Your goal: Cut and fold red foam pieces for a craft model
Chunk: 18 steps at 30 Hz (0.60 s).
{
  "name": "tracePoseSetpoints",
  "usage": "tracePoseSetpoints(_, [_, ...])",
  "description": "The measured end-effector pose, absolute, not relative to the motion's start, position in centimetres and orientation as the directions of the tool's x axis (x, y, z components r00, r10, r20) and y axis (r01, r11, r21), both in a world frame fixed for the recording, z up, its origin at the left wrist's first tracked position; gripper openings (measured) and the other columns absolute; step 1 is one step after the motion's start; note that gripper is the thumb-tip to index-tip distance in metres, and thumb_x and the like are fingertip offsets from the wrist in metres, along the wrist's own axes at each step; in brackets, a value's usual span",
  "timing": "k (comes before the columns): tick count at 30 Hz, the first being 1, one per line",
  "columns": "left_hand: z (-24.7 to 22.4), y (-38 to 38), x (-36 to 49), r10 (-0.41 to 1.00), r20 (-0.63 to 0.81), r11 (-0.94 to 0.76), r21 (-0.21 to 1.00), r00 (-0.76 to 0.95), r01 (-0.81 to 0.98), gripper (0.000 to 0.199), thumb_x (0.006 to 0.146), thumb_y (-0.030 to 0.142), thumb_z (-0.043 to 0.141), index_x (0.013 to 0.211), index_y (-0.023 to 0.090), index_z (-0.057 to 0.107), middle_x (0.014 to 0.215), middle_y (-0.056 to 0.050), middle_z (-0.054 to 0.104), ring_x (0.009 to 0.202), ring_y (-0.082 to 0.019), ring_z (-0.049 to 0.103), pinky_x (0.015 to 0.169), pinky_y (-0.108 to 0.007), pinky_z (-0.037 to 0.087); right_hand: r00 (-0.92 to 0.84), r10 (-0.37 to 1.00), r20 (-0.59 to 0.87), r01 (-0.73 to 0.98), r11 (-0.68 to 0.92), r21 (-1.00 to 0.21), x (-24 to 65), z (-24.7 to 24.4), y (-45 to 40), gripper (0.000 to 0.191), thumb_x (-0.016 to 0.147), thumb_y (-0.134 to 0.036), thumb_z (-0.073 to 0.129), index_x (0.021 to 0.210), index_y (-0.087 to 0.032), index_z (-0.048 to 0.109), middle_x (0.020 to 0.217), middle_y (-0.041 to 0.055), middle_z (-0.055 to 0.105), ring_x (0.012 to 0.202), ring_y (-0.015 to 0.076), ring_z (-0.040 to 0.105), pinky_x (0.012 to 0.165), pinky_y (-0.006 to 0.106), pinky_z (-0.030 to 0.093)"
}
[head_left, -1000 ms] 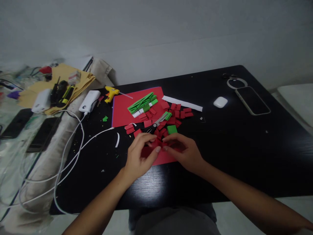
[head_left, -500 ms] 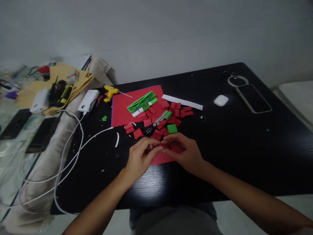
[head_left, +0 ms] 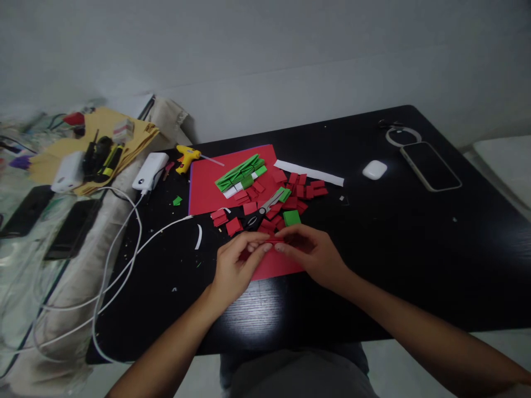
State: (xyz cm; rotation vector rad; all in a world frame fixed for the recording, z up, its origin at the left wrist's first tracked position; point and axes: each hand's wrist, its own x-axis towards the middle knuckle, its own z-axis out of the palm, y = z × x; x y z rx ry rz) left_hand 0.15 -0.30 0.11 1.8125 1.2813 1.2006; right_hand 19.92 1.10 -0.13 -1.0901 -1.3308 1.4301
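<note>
Between my two hands is a small folded red paper piece [head_left: 274, 240], pinched at both ends. My left hand [head_left: 238, 262] grips its left end with thumb and fingertips; my right hand [head_left: 317, 254] has the other end. Beneath them lies a red paper sheet [head_left: 276, 265]. Just beyond my fingers are loose folded red pieces [head_left: 306, 191], a green paper square [head_left: 292, 218] and scissors [head_left: 265, 209] lying among them. Farther back, a folded green paper strip [head_left: 240, 173] rests on a larger red sheet [head_left: 203, 190].
A yellow glue gun [head_left: 188, 157] and a white power bank [head_left: 150, 171] with cables stand at the left. A white paper strip [head_left: 309, 172] lies behind the pieces. On the right are a white earbud case [head_left: 374, 169], a phone [head_left: 430, 166] and a tape roll [head_left: 403, 137].
My fingertips have drawn slightly apart and shifted a little away from me, so more of the red piece shows between them. The things on the table have stayed put.
</note>
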Motion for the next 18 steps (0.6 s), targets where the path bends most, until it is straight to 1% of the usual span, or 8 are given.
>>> tracePoseSetpoints(5, [-0.08,-0.38,0.22,0.936,0.332,-0.350,0.855,0.114,0.383,0.014,0.090,0.021,0.074,0.104,0.018,0.075,0.085,-0.002,0.077,0.074,-0.012,0.071,0.070,-0.021,0.057,-0.201,0.976,-0.080,-0.023,-0.086,-0.996,20.02,0.07,1.17,0.018,0.078,-0.033,0.085,0.093,-0.025,0.081,0.092,0.0026,0.080,0.087,0.0198,0.075,0.080,0.031,0.059])
tracePoseSetpoints(10, [0.03,-0.44,0.19,0.928,0.351,-0.370,0.840,0.123,0.397,0.014,0.091,0.020,0.074,0.105,0.018,0.075,0.084,-0.001,0.077,0.073,-0.011,0.071,0.070,-0.020,0.057,-0.161,0.981,-0.110,-0.029,-0.117,-0.993,19.94,0.13,1.08,0.017,0.074,-0.031,0.087,0.089,-0.026,0.082,0.087,0.0015,0.081,0.081,0.0191,0.076,0.075,0.029,0.059])
tracePoseSetpoints(18, [0.28,-0.33,0.21,0.929,0.346,-0.367,0.832,0.127,0.417,0.011,0.090,0.021,0.074,0.101,0.019,0.076,0.082,-0.001,0.077,0.070,-0.011,0.068,0.068,-0.020,0.056,-0.137,0.987,-0.080,-0.009,-0.082,-0.997,19.93,0.36,1.03,0.013,0.075,-0.029,0.086,0.087,-0.026,0.083,0.085,0.0015,0.082,0.078,0.0191,0.076,0.073,0.029,0.060])
